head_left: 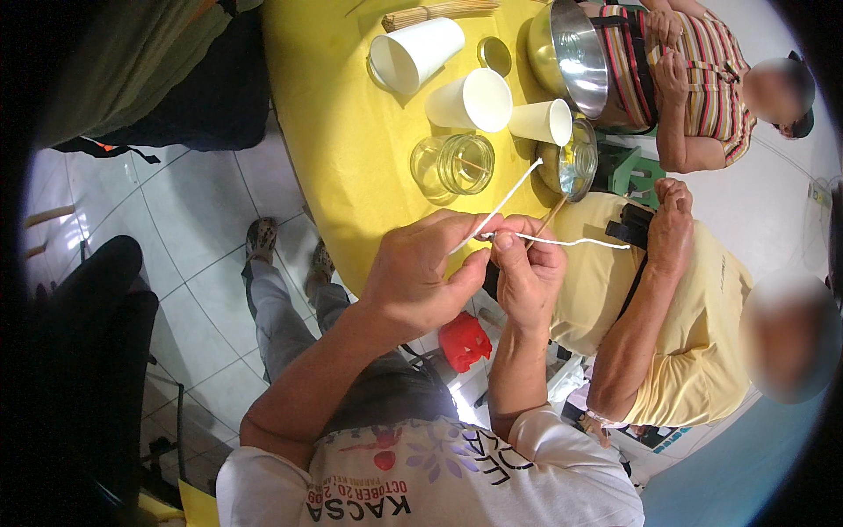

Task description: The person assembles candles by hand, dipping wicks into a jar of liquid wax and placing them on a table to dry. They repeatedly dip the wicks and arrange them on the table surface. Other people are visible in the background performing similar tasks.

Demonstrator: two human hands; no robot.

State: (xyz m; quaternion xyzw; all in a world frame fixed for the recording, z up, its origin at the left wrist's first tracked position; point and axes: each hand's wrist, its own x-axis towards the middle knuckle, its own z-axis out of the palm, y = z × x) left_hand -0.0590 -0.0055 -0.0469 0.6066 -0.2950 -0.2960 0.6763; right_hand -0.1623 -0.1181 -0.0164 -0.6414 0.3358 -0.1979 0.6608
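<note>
Just past the near edge of the yellow-covered table, my two hands meet at the fingertips. A white string [516, 191] passes between them, one end sticking up and away, another stretching out to the right. My left hand [420, 270] is closed, its thumb and fingers pinching the string. With thumb against forefinger, my right hand [529, 274] grips the string too. Beside its fingers a thin brown stick [555, 211] slants upward; whether the hand holds it is unclear. Something small and dark shows where the fingertips meet. Beyond them stands a glass jar [430, 171] with a stick in it.
Three white cups [420, 54] and a round lid [494, 56] are farther back. Behind them lies a bundle of thin sticks [430, 12]. A metal bowl [566, 66] and a smaller glass-holding bowl [584, 180] stand right. Two people sit along the right side.
</note>
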